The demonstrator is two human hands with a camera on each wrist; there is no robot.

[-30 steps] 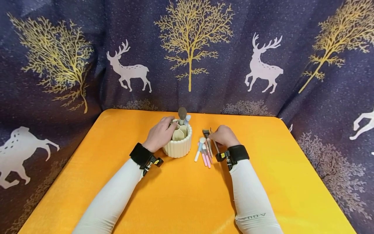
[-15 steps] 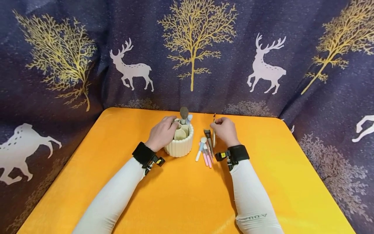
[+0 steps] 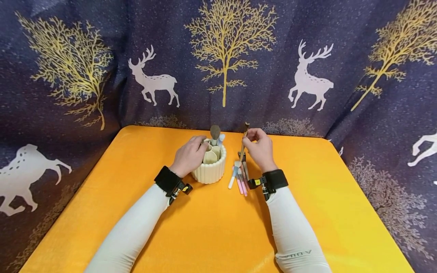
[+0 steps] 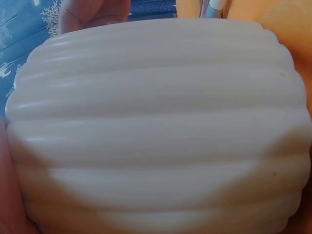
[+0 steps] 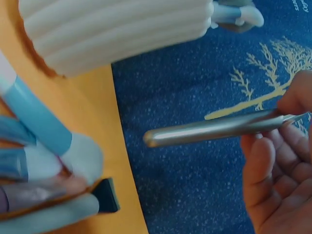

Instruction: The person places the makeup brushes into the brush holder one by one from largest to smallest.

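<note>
A cream fluted brush holder (image 3: 209,173) with inner compartments stands on the table. My left hand (image 3: 189,156) grips it near the rim. In the left wrist view its ribbed wall (image 4: 161,117) fills most of the picture, with fingers at the far side. Inside stand a large dark-headed makeup brush (image 3: 215,132) and a pale blue one (image 3: 221,137). Between thumb and fingers, my right hand (image 3: 260,149) pinches a slim makeup brush, raised to the holder's right. Its metallic handle (image 5: 209,129) shows in the right wrist view, rounded end toward the holder; the bristle end is hidden there.
Several loose makeup brushes (image 3: 234,176) with blue, pink and dark parts lie on the orange table (image 3: 205,227), right of the holder. A dark blue curtain (image 3: 266,76) printed with deer and trees hangs right behind the table's back edge.
My right hand has picked the slim brush up from beside the pile, raised it and brought it left toward the holder. The left hand has stayed on the holder.
</note>
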